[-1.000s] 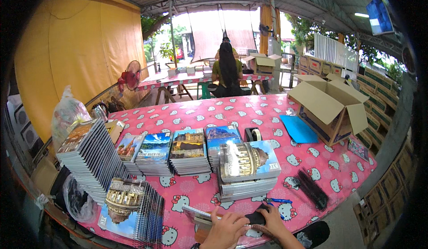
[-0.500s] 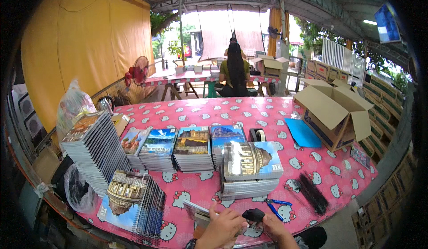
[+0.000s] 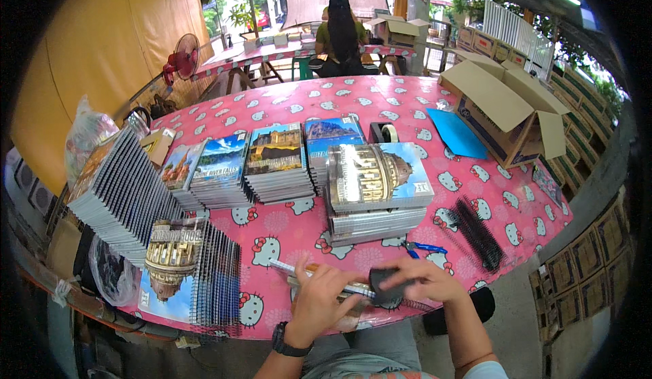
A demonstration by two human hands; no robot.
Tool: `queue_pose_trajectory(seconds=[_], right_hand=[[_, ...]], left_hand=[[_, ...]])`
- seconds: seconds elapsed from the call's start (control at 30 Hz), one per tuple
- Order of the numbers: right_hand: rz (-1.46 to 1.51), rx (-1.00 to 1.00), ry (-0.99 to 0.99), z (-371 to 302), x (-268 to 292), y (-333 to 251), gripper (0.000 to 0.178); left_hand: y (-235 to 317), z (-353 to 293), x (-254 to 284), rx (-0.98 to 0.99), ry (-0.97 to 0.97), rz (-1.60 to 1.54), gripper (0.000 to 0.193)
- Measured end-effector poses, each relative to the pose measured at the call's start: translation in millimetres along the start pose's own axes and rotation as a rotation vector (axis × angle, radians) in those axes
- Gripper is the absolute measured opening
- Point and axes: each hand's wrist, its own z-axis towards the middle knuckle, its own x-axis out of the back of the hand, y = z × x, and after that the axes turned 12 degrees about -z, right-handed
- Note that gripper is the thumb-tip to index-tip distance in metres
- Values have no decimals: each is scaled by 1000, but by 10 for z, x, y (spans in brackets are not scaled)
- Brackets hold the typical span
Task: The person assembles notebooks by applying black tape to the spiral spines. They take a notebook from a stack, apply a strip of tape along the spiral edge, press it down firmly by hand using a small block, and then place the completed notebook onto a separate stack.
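At the near table edge my left hand [image 3: 320, 296] grips an unbound-looking notebook [image 3: 293, 270], thumb and fingers on its two faces; most of the notebook is hidden under the hand. My right hand [image 3: 426, 280] has its fingers bent over a dark block-shaped piece [image 3: 382, 278], which rests against the notebook's right end. A thin dark wire coil [image 3: 415, 305] sticks out below the right hand. Just beyond that hand lie blue-handled pliers [image 3: 428, 247]. Farther right is a bundle of black wire coils [image 3: 475, 235].
Several notebook stacks crowd the left, including a tall one [image 3: 125, 185] and a spiral-bound pile [image 3: 173, 263]. Ahead stands a loose-leaf stack [image 3: 377, 178], with a tape roll [image 3: 388, 133] behind. An open carton [image 3: 506, 117] and blue sheet [image 3: 456, 133] occupy the right. Another person [image 3: 339, 36] sits beyond.
The view has tipped downward, bringing my forearms and lap into sight. My right hand has turned over the dark piece, which now meets the notebook's end.
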Motion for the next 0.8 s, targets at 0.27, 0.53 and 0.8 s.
queue_pose_trajectory(seconds=[0.27,0.53,0.8], right_hand=[[-278,-81,-46,182,30,-28,45],[-202,-30,-35,345,-53,134,37],[-54,62,-38,407,-104,6,39]], left_hand=[[23,-27,24,98,-1,-30,60],[-193,-139,390,171,199,158,70],[-606,-384,148,333,631,-969,77]])
